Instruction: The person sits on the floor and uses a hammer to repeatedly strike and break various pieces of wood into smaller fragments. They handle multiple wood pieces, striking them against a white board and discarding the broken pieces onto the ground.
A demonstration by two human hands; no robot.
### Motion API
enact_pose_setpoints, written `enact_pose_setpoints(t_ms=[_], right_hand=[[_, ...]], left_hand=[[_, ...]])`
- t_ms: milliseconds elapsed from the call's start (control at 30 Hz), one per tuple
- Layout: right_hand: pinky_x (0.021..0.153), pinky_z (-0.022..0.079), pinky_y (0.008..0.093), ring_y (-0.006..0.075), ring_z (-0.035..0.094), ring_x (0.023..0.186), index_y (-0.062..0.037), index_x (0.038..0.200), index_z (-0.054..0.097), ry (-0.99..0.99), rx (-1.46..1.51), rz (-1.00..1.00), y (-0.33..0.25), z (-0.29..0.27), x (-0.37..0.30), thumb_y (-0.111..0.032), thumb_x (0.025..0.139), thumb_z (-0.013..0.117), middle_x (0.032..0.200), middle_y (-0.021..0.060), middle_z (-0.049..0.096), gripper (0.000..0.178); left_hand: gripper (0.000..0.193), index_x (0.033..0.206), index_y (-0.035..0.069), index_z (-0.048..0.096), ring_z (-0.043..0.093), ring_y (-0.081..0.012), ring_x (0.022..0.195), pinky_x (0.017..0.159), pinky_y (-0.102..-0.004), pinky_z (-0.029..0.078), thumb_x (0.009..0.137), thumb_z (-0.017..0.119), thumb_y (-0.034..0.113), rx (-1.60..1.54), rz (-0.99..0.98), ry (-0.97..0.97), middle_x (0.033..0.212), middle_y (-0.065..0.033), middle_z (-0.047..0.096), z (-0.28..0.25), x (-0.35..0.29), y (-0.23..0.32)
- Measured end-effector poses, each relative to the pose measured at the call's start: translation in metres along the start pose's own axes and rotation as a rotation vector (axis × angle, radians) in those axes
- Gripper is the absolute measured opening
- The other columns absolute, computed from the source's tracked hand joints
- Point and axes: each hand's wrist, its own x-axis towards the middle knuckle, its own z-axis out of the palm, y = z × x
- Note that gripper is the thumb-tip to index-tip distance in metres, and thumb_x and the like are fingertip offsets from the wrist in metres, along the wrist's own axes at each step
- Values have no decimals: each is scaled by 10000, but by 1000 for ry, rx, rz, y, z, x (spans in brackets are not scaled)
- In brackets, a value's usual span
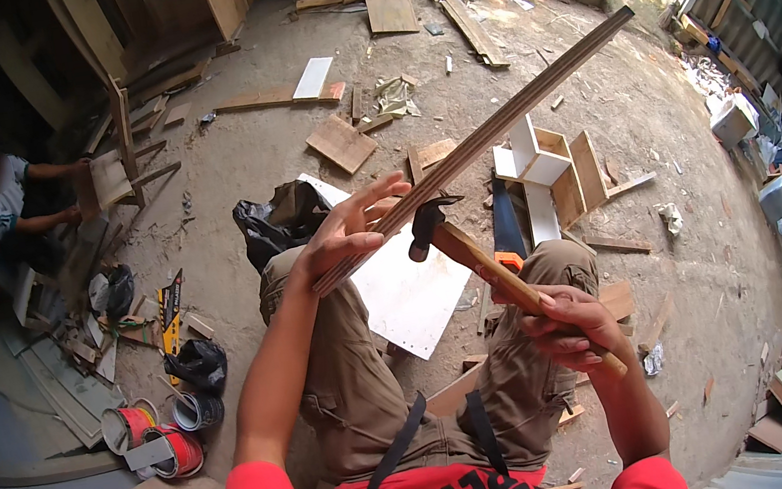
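Note:
My left hand (341,235) holds the lower end of a long, narrow wooden strip (518,112), its fingers partly stretched out along the wood. The strip slants up to the far right, showing layered edges. In my right hand (575,326) is a claw hammer (488,268) with a wooden handle, gripped near the handle's end. Its dark head is close to the strip, just right of my left hand; whether they touch I cannot tell. Below the strip, a white board (409,294) lies between my legs. A handsaw (506,219) with an orange grip is beside my right knee.
Small box-like wooden pieces (540,161) stand beyond my right knee. A black plastic bag (272,227) lies by my left knee. Paint cans (177,449) and a yellow-black tool (171,313) are at left. A co-worker (26,203) handles wood at far left. Scraps litter the floor.

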Motion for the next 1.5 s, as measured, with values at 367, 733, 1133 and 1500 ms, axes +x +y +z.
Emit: enact_pose_setpoints(t_ms=[367, 733, 1133, 1500], right_hand=[[407, 260, 197, 30, 337, 511, -73, 1295, 553, 213, -582, 319, -29, 15, 5, -533, 1072, 398, 692, -68, 347, 534], [375, 276, 209, 27, 350, 471, -49, 1256, 581, 144, -689, 169, -21, 13, 30, -515, 1072, 429, 674, -51, 391, 524], [369, 237, 205, 23, 292, 449, -66, 1236, 563, 151, -567, -29, 27, 3, 51, -504, 1078, 412, 640, -74, 324, 489], [405, 263, 201, 10, 320, 482, -65, 1238, 572, 334, -810, -83, 24, 21, 71, -441, 1093, 424, 665, -76, 385, 429]], left_hand=[[900, 1423, -53, 532, 523, -297, 1339, 1165, -438, 353, 668, 773, 372, 47, 41, -23, 1460, -225, 532, -8, -4, -2], [752, 1393, -47, 568, 597, -223, 1248, 1141, -342, 392, 716, 718, 243, -202, 86, 62, 1356, -176, 625, -35, -1, -28], [623, 1438, -37, 512, 661, -156, 1028, 832, -293, 555, 873, 615, 204, -343, 50, 184, 1193, -126, 682, -12, 4, -22], [734, 1396, -64, 458, 670, -373, 1014, 845, -437, 562, 912, 551, 479, -494, 256, 482, 1218, -287, 614, -43, -44, -18]])
